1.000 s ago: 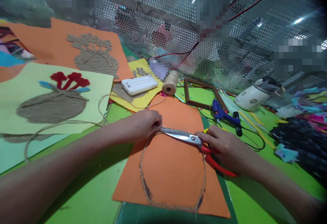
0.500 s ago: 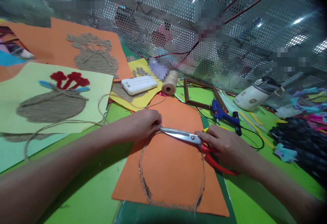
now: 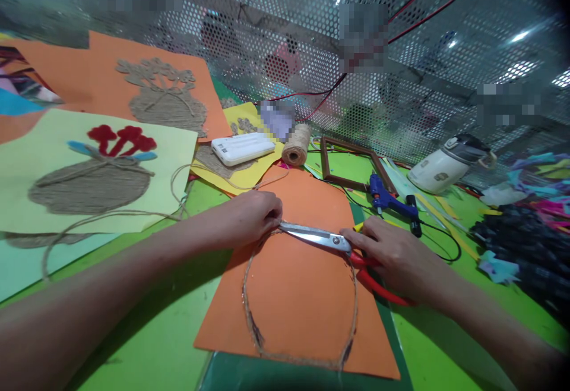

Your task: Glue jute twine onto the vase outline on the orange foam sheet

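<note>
An orange sheet (image 3: 303, 302) lies in front of me, with a strand of jute twine (image 3: 244, 287) forming a rounded outline on it. My left hand (image 3: 256, 216) is closed in a pinch at the top of that outline, on the twine, though the gripped bit is mostly hidden by the fingers. My right hand (image 3: 392, 254) holds a pair of scissors (image 3: 316, 235) by its red handles. The blades point left, look nearly closed, and their tips reach the left fingertips. Small dark marks show along the outline's lower corners.
Beyond the sheet stand a twine spool (image 3: 295, 146), a white power bank (image 3: 243, 148), a wooden frame (image 3: 327, 162) and a blue glue gun (image 3: 392, 201). Twine-decorated sheets (image 3: 173, 159) lie left. A bottle (image 3: 439, 168) and a black plastic bag (image 3: 512, 242) are right. Perforated metal (image 3: 303, 28) rises behind.
</note>
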`<state>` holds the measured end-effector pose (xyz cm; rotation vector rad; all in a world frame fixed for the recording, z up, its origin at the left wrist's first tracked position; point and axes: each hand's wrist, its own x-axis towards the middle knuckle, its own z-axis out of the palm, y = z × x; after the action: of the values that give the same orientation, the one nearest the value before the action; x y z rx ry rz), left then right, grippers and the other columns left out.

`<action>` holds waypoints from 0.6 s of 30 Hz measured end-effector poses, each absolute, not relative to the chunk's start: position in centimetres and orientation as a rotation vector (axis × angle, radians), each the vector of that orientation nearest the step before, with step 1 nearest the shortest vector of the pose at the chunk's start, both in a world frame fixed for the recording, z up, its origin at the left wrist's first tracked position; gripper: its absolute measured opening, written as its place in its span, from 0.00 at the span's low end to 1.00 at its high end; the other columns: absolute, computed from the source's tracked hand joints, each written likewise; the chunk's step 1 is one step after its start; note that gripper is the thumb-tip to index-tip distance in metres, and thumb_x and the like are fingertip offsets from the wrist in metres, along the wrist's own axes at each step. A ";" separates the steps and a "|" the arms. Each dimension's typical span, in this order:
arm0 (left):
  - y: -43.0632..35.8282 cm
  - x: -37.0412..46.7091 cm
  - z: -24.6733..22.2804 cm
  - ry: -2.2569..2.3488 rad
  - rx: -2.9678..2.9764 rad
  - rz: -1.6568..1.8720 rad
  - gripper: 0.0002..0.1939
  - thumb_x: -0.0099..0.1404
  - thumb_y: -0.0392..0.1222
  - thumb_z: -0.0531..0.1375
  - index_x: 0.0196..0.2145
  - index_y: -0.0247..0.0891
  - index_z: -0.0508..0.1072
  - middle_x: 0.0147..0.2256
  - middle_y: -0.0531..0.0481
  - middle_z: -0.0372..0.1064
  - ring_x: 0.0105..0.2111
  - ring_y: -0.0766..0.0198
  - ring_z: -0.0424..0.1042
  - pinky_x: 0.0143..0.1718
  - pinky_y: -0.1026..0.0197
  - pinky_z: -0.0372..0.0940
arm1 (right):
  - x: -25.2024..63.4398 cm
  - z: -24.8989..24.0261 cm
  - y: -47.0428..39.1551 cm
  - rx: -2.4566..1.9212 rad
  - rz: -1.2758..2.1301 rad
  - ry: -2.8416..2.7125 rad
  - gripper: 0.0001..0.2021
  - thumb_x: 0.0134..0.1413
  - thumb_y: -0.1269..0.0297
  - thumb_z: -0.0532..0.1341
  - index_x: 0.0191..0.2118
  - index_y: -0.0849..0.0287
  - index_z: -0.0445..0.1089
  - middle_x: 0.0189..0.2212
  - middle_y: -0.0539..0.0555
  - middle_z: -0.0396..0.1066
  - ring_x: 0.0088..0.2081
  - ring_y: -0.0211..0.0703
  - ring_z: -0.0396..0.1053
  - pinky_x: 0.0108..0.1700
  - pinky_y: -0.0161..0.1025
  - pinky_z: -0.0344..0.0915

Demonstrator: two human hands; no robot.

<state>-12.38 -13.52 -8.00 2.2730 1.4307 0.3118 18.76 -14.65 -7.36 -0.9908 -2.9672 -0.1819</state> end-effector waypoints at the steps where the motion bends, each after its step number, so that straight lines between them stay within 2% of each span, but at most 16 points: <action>1: -13.5 -12.4 -8.0 1.433 2.276 0.317 0.09 0.65 0.41 0.54 0.31 0.38 0.72 0.29 0.49 0.73 0.26 0.65 0.66 0.28 0.62 0.54 | 18.7 -7.3 -14.7 -0.989 -0.188 -2.967 0.11 0.62 0.68 0.54 0.48 0.60 0.67 0.32 0.56 0.60 0.31 0.43 0.54 0.31 0.40 0.47; 12: -13.4 -12.5 -8.1 1.434 2.267 0.304 0.09 0.64 0.41 0.53 0.31 0.38 0.71 0.28 0.49 0.73 0.26 0.66 0.66 0.27 0.62 0.53 | 18.8 -7.3 -14.6 -1.005 -0.130 -2.987 0.12 0.62 0.63 0.56 0.50 0.60 0.66 0.34 0.57 0.61 0.35 0.46 0.56 0.33 0.41 0.51; 18: -13.3 -12.5 -8.4 1.444 2.264 0.316 0.08 0.64 0.40 0.54 0.31 0.38 0.72 0.29 0.49 0.73 0.26 0.65 0.67 0.27 0.62 0.53 | 18.9 -7.4 -14.4 -0.994 -0.126 -2.989 0.12 0.64 0.64 0.54 0.51 0.60 0.65 0.34 0.57 0.61 0.35 0.46 0.56 0.34 0.41 0.51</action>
<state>-12.46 -13.32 -8.45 2.2640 1.4438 0.3161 18.89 -14.44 -7.44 -0.9939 -2.9892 -0.1265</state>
